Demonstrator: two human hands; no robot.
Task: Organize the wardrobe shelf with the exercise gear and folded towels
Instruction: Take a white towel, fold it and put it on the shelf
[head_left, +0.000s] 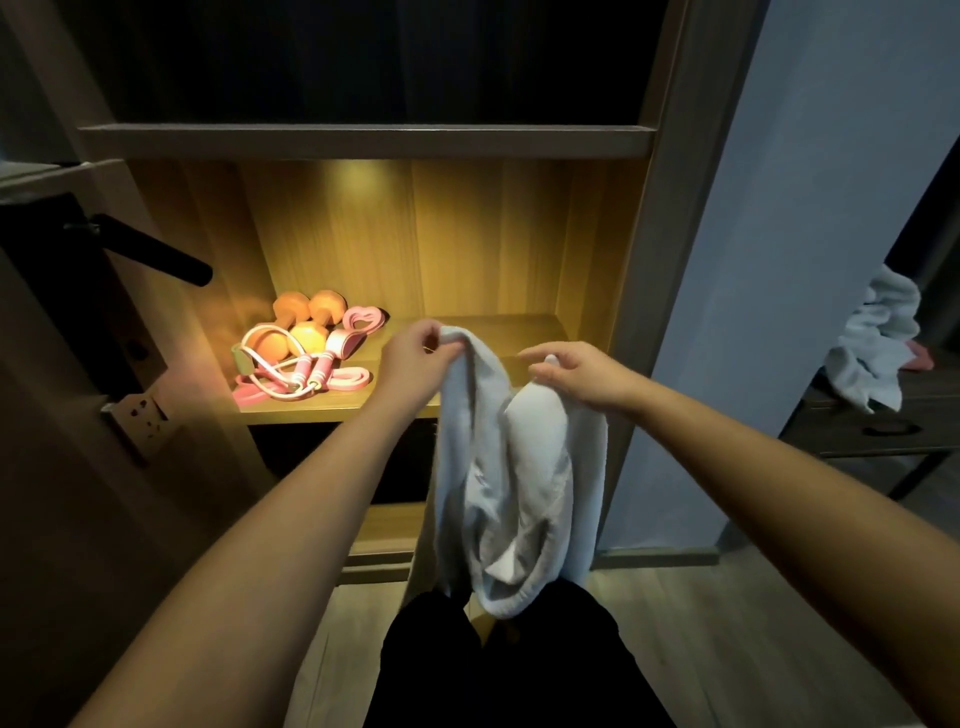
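Holding white towel up before lit wardrobe shelf: left hand pinches one top edge, right hand pinches other. Towel hangs between. Dumbbells, jump rope at shelf left.

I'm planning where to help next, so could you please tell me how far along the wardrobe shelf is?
Done: orange dumbbells and pink skipping rope grouped left on the lit wooden shelf. In hand: left hand and right hand pinch an unfolded pale towel. Left: folding, shelving it, plus the crumpled pale towel on the dark dresser.
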